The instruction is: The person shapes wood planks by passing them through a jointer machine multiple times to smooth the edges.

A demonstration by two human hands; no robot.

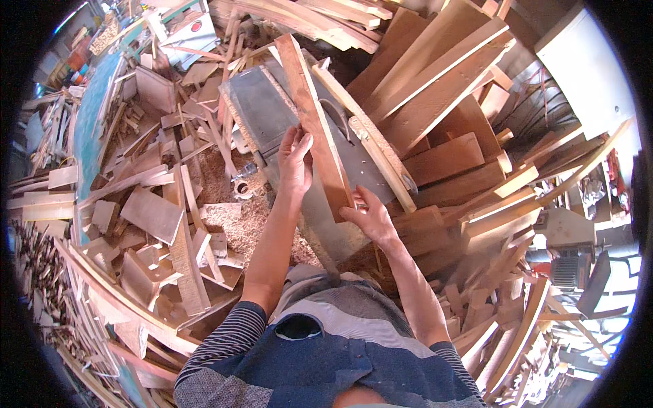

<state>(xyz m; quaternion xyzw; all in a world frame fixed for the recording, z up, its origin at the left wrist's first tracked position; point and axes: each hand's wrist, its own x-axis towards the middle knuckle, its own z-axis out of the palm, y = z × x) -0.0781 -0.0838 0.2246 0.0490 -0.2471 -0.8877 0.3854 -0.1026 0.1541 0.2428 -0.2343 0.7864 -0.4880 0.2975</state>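
Note:
A long brown wooden board [314, 119] slants away from me above a grey metal machine table [255, 105]. My left hand [296, 162] is closed at the board's left edge, near its middle, with the fingers partly raised along the side. At the near end, my right hand [369, 215] grips the corner between thumb and fingers. Whether the board's underside touches the metal cannot be made out. A narrow wooden strip [360, 126] runs along the machine's right side.
Offcuts [151, 214] lie heaped on the left, around sawdust [252, 228] beside the machine. Thick planks [435, 88] lean in a stack at the right. A metal fitting [243, 187] sticks out from the machine's left side. A white cabinet [588, 68] stands at the far right.

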